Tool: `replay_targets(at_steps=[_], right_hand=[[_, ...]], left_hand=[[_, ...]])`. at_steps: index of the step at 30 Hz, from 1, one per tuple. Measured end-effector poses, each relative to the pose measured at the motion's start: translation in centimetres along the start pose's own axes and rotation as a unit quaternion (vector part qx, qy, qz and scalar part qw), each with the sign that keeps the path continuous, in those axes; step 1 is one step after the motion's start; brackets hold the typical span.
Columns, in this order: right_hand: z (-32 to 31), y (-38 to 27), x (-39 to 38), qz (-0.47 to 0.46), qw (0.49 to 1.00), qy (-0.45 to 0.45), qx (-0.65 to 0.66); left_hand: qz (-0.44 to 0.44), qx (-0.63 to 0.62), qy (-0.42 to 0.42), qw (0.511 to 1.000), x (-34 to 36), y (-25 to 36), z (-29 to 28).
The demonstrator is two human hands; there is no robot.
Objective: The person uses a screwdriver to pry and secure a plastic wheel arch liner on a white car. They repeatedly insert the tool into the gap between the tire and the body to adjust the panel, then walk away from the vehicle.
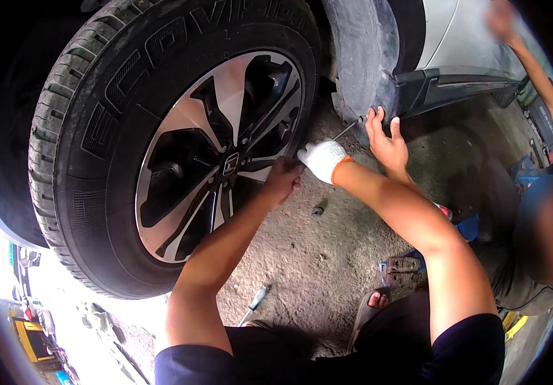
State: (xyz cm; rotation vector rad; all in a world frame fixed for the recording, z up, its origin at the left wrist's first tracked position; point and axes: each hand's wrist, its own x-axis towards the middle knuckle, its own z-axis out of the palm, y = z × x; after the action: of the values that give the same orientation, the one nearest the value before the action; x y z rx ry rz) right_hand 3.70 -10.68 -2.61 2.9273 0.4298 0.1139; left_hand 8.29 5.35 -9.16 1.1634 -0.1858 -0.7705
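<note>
My left hand (281,179), bare, has its fingers curled beside the lower right of a large tyre (90,192) on an alloy wheel (225,96); what it holds, if anything, is hidden. My right hand (324,160), in a white glove with an orange cuff, grips a slim metal rod tool (343,131) angled up toward the edge of the dark wheel-arch liner (366,51). Just right of the rod, a co-worker's bare hand (385,141) rests its fingertips against the liner's lower end.
A co-worker (545,224) crouches at the right, an arm raised to the silver car body (456,38). A screwdriver (257,298), a small dark piece (318,210) and brake pads (401,269) lie on the concrete floor (295,250). Yellow and black items (33,340) stand at lower left.
</note>
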Motion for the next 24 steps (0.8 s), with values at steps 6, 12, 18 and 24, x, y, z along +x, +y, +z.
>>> replay_targets(at_steps=[6, 12, 18, 24], right_hand=[[-1.4, 0.1, 0.0, 0.006, 1.000, 0.020, 0.018], [-1.3, 0.0, 0.0, 0.018, 0.998, 0.060, 0.010], [-0.5, 0.0, -0.2, 0.005, 0.995, 0.101, -0.023], [-0.3, 0.0, 0.0, 0.042, 0.993, 0.108, -0.036]], left_hand=[[0.139, 0.223, 0.017, 0.965, 0.1, 0.4, -0.3], [0.218, 0.295, 0.021, 0.930, 0.4, 0.4, -0.9], [-0.178, -0.226, -0.025, 0.957, 0.8, 2.8, -1.5], [-0.016, 0.107, -0.061, 0.992, 0.9, 2.5, -1.7]])
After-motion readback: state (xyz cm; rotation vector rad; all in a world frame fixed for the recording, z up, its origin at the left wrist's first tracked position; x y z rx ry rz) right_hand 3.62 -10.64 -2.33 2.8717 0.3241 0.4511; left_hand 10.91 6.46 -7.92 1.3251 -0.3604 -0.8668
